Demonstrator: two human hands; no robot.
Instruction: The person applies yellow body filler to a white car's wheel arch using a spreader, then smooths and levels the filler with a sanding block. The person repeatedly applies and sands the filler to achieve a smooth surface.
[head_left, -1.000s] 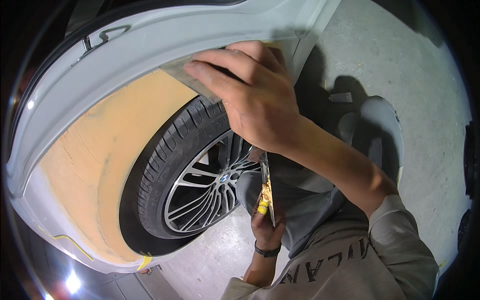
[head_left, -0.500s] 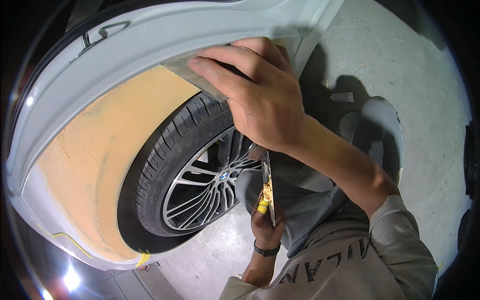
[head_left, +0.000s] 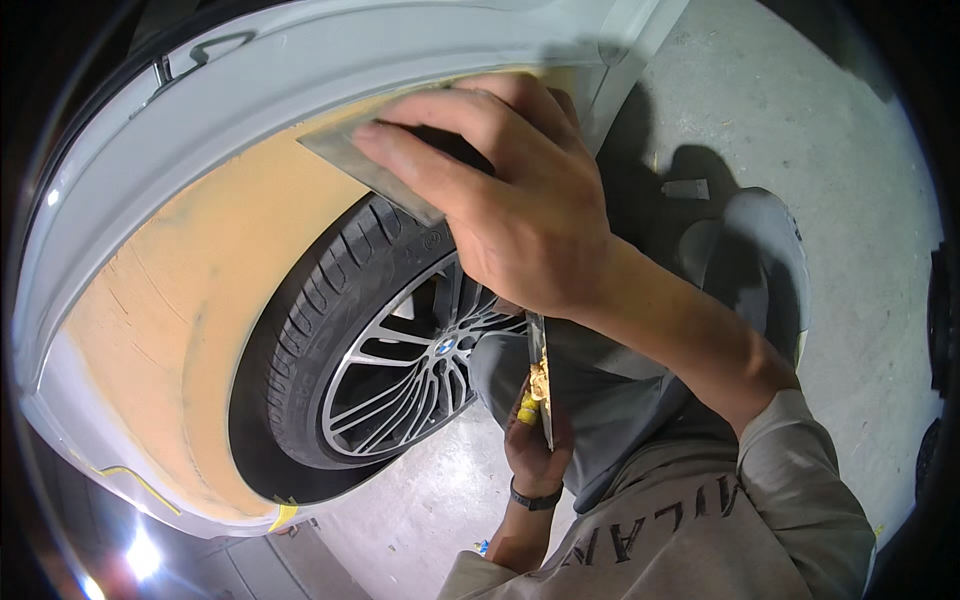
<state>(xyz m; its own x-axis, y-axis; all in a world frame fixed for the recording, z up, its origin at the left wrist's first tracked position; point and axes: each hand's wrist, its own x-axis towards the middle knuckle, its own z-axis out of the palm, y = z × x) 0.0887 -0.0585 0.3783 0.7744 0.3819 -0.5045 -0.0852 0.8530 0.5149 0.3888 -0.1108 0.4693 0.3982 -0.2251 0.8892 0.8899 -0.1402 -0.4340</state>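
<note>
My right hand [head_left: 530, 200] grips a flat, grey metal filler spreader [head_left: 365, 165], fingers bent over its upper side. The blade lies across the upper part of the car's fender [head_left: 240, 220], above the wheel arch; that panel is coated with peach-coloured body filler. Lower down, my left hand [head_left: 540, 450] is closed round a thin plate [head_left: 537, 340], seen nearly edge-on. Lumps of yellowish filler [head_left: 541, 385] stick to the plate. A yellow piece [head_left: 528, 408] shows at my left fingers; what it belongs to is unclear.
Under the arch sits a tyre [head_left: 310, 350] on a multi-spoke wheel [head_left: 400, 370]. Yellow tape [head_left: 286, 515] marks the lower fender edge. On the concrete floor [head_left: 830, 280] lies a small pale tube [head_left: 686, 189]. A bright lamp [head_left: 143, 555] shines at lower left.
My right hand has slid the spreader a little to the left along the fender. The left hand with its plate has barely moved. A small blue item now shows beside my left wrist.
</note>
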